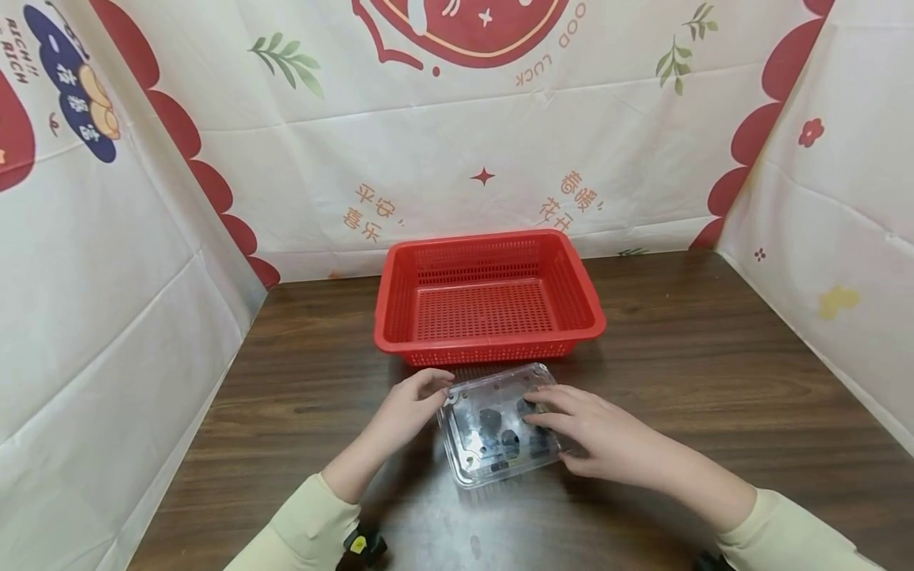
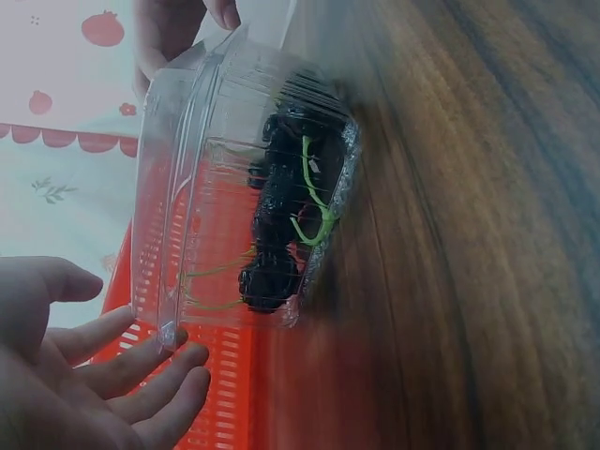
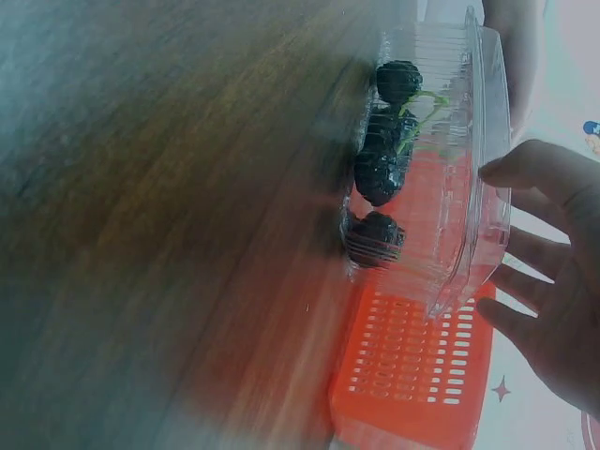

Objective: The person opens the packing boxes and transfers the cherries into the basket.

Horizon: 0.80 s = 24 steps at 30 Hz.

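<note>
A clear plastic clamshell box (image 1: 474, 406) lies on the table, its lid down. Inside are several dark, bumpy berries (image 2: 277, 202) with green stems, which look like mulberries. At the box's far left corner is my left hand (image 1: 408, 406), fingers spread and fingertips at the lid's rim. My right hand (image 1: 607, 438) reaches over the box's right side, with fingers on or just above the lid and the thumb by the near right edge. In the right wrist view the thumb (image 3: 525, 167) is against the lid's rim. Neither hand is wrapped round the box.
Behind the box stands a red perforated plastic basket (image 1: 493, 349) with nothing seen in it. The dark wooden table (image 1: 300, 428) is walled on three sides by white printed cloth (image 1: 457, 143).
</note>
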Motion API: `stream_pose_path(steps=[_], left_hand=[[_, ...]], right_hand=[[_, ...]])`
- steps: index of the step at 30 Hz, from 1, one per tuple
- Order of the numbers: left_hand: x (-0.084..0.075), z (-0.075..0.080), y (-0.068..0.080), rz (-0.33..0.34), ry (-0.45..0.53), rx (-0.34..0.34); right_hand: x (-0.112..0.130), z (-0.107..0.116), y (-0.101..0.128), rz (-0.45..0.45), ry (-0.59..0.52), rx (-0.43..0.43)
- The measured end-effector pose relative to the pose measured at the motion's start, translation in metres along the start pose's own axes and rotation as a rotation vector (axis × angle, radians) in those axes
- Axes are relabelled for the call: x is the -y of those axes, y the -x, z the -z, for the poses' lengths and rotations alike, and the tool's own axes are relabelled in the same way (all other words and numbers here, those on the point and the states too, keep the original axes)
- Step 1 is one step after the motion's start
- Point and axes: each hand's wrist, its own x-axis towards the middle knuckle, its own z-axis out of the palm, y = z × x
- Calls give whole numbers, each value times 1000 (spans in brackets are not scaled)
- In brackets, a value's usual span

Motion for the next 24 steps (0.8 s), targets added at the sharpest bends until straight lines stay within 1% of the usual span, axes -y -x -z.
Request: stream_pose_path(steps=[4, 12, 19, 24], left_hand=[[-1, 0, 0, 6, -11, 13], [-3, 0, 2, 14, -57, 19], [-5, -3, 4, 14, -100, 49], [-6, -5, 4, 14, -126, 72]], right_hand=[[-1, 0, 2, 29, 24, -32], [-4, 1, 7, 23, 33, -10], [-8, 1, 9, 1, 47, 5], [-12, 2, 11, -5, 78, -33]])
